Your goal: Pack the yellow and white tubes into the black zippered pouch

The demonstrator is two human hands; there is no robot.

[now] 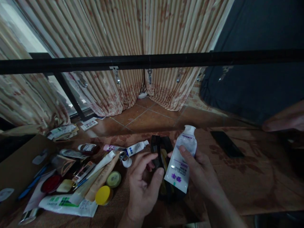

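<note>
My right hand grips a clear and white squeeze tube with purple print, its white cap pointing up and away from me. The tube hangs over the right side of a small black pouch. At the pouch's left edge is my left hand, thumb and fingers bent around the dark rim. Something yellowish shows inside the pouch, too hidden to name. Left of my left hand lie a small silver-topped bottle, a white and blue tube and a round green-lidded jar.
Many cosmetics cover the table's left side, among them a yellow-lidded jar and a white and green tube. A cardboard box stands far left. A dark phone lies right. Another person's hand shows at the right edge.
</note>
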